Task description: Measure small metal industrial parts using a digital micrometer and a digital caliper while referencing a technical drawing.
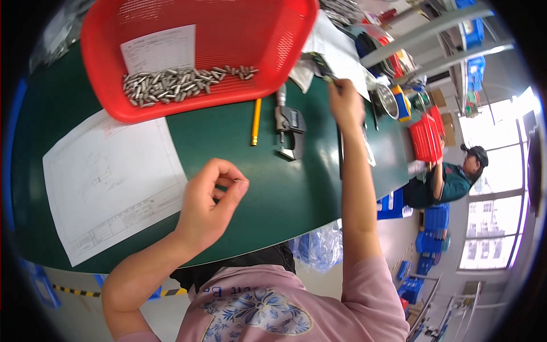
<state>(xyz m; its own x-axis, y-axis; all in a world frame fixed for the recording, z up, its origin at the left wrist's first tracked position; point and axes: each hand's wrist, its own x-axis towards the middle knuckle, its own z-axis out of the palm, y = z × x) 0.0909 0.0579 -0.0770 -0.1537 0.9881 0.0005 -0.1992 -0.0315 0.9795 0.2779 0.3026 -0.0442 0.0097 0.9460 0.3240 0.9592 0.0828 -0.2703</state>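
My left hand [212, 199] is raised over the near side of the green table, thumb and forefinger pinched on a tiny metal piece [236, 180], mostly hidden by the fingertips. My right hand [346, 104] reaches to the far right, its bent fingers on the end of a dark tool with yellow-green marks [322, 65]; its exact kind is unclear. Between the hands a digital micrometer [292, 121] lies beside a yellow pencil [256, 122]. Ahead, a red plastic basket [228, 43] holds many short metal pins [165, 85] and a paper slip [159, 50].
A drawing sheet [114, 182] lies on the green table [268, 211] at the left. Papers [336, 48], a metal bowl [386, 101] and a yellow-blue box [402, 105] crowd the far right. Beyond, a person [456, 176] in a dark cap handles a red basket [425, 138].
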